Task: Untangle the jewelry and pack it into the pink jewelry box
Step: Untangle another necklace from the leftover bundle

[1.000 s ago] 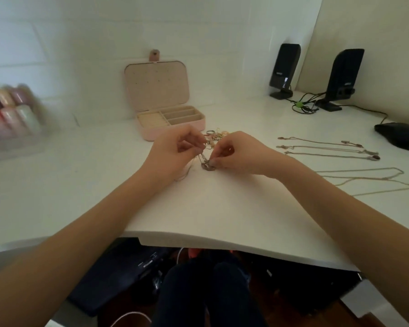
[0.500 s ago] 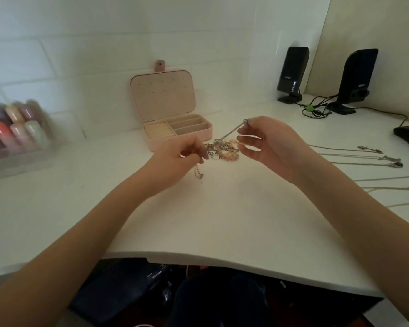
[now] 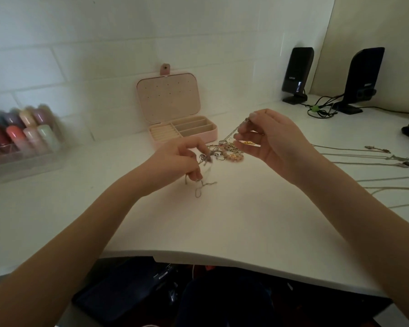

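Two hands pulling a knot of chains apart above the desk

The left hand [image 3: 177, 161] pinches one end of the jewelry tangle [image 3: 222, 152], the right hand [image 3: 269, 140] pinches a chain rising from it. The chains look light, limp and easily snagged: best held close to the knot. Behind stands the open, unfilled pink box [image 3: 182, 132].

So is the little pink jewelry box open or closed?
Open. The pink jewelry box has its dotted lid standing up against the white wall, and its beige compartments show, with no jewelry visible inside.
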